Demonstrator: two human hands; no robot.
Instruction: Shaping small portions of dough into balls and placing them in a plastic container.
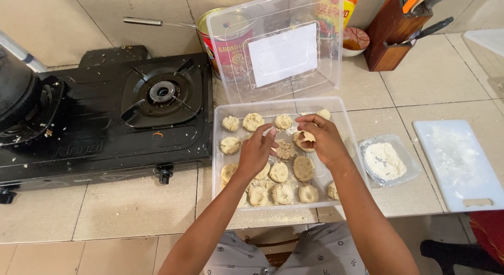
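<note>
A clear plastic box [220, 149] on the tiled counter holds several flattened dough pieces [303, 168]. My right hand [323, 138] is cupped around one dough piece [304, 141] over the middle of the box. My left hand [257, 149] reaches in beside it, fingertips touching or nearly touching that same dough. A crumbly filling patch [285, 149] lies in the box just below the two hands.
The box's clear lid [273, 44] leans upright behind it, against a red tin [226, 49]. A black gas stove [105, 112] stands left. A small bag of flour [386, 160] and a white cutting board [459, 162] lie right. A wooden knife block [394, 33] stands far right.
</note>
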